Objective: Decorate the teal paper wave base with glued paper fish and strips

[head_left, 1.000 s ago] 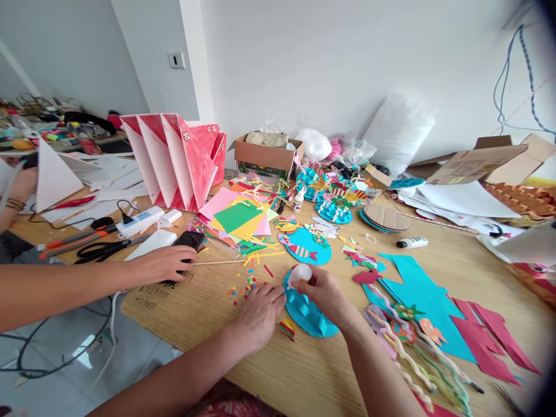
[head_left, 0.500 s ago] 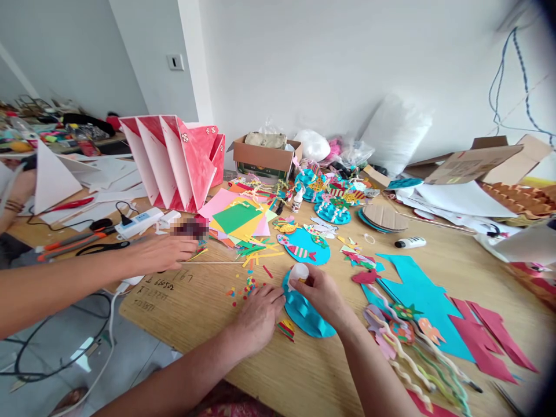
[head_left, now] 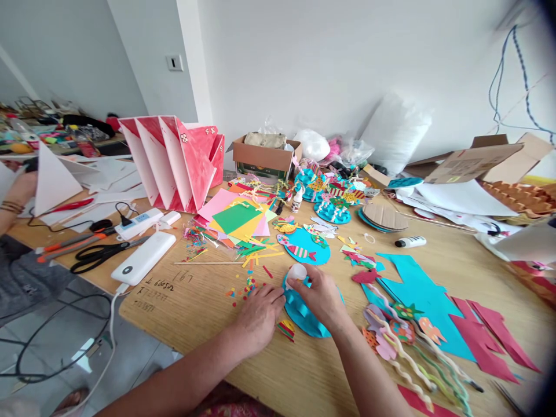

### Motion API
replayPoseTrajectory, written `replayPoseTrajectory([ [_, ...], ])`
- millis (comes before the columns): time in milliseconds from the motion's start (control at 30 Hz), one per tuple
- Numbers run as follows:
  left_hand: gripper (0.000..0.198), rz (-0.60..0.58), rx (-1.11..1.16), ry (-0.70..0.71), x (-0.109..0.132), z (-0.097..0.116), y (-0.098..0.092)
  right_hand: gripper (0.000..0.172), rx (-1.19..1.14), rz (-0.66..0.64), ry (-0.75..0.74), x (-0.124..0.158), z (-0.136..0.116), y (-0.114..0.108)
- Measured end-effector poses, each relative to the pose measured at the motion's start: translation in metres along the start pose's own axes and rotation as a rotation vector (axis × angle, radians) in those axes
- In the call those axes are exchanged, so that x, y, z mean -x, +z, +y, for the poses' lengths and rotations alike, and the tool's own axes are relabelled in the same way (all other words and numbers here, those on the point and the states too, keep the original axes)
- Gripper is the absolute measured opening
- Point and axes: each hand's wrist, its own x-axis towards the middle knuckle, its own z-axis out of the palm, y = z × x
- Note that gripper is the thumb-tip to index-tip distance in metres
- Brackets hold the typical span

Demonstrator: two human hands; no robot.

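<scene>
My right hand (head_left: 319,295) pinches a small white glue bottle (head_left: 296,271) by its base, tipped over a blue paper disc (head_left: 304,315) with raised blue wave strips. My left hand (head_left: 259,315) lies with fingers bent at the disc's left edge, fingertips touching it. A small striped paper piece (head_left: 286,329) lies just below the left hand. Both hands rest on a wooden table (head_left: 208,307).
Coloured paper sheets (head_left: 237,219), another fish-decorated blue disc (head_left: 304,246), a large blue cut-out (head_left: 417,289) and red scraps (head_left: 490,336) surround the hands. A white power bank (head_left: 143,258), scissors (head_left: 98,255), a red folded card (head_left: 174,159) and cardboard boxes (head_left: 264,153) lie further off.
Another person's arm, reaching from the left to a dark phone by the power bank, has withdrawn with the phone. My right hand has lowered the glue bottle slightly toward the disc.
</scene>
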Motion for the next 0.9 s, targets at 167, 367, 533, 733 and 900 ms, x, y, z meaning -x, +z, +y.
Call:
replayPoseTrajectory([
  [167,0.027,0.006,0.008,0.009,-0.0003,-0.0003,0.0013,0.021,0.008,0.029,0.003,0.0006,0.0012,0.0027],
  [367,0.026,0.006,0.017,0.017,-0.0001,-0.0003,0.0005,0.019,-0.001,0.054,-0.009,0.0005,0.0028,0.0035],
  [533,0.026,0.007,0.004,0.017,0.0,-0.0007,0.0026,0.016,-0.005,0.034,-0.016,0.0001,0.0011,0.0035],
  [733,0.026,0.016,0.001,0.03,0.0003,-0.0016,0.0038,0.013,0.001,0.018,-0.025,0.0001,-0.0002,0.0034],
  [900,0.026,-0.006,0.003,0.022,0.0,-0.0017,0.0029,0.012,-0.001,0.02,-0.034,0.0004,-0.0007,0.0039],
])
